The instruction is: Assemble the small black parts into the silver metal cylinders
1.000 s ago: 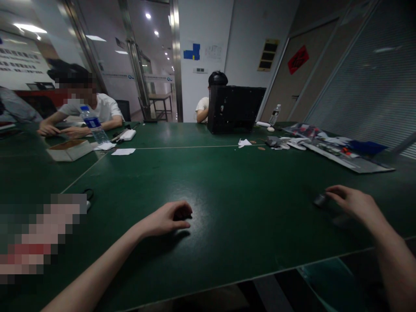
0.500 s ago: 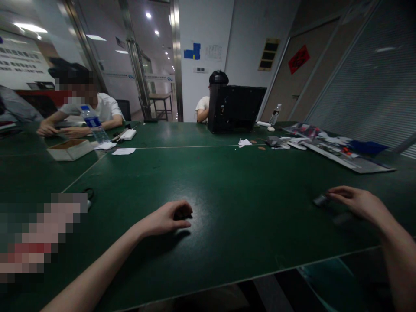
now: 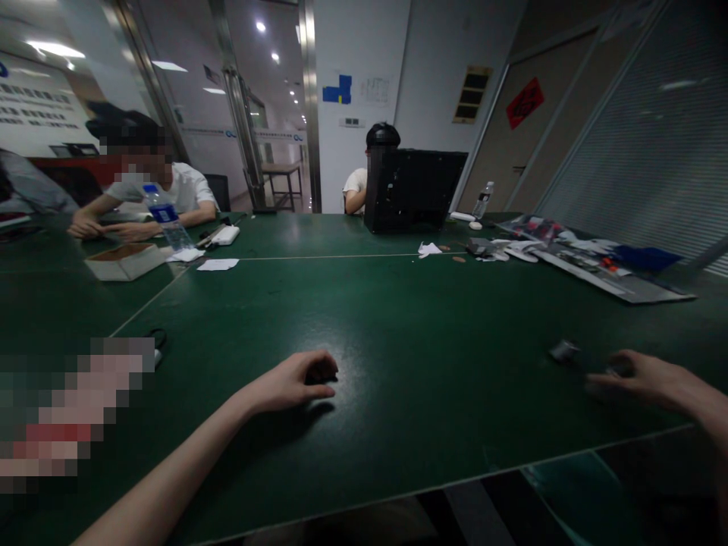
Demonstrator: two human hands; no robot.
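Observation:
My left hand [image 3: 301,379] rests over the green table [image 3: 409,318], its fingers curled and the thumb apart from them. I see no held object between them. On the right, my right hand [image 3: 648,375] is low over the table, smeared by motion, with thumb and forefinger arched apart. Around its fingertips is a blurred greyish thing [image 3: 613,371]; whether the fingers grip it cannot be made out. A small grey cylindrical piece [image 3: 565,350] lies on the table just left of this hand, not touching it.
A black monitor-like box [image 3: 418,189] stands at the far side, a person behind it. Another person [image 3: 187,189] sits at far left by a bottle [image 3: 164,216] and an open box [image 3: 125,263]. Clutter on a board [image 3: 654,292] lies at back right. The table's near edge runs below my hands.
My right hand has left the grey cylindrical piece and moved right and slightly nearer, to the blurred thing beside it. The left hand stays where it was.

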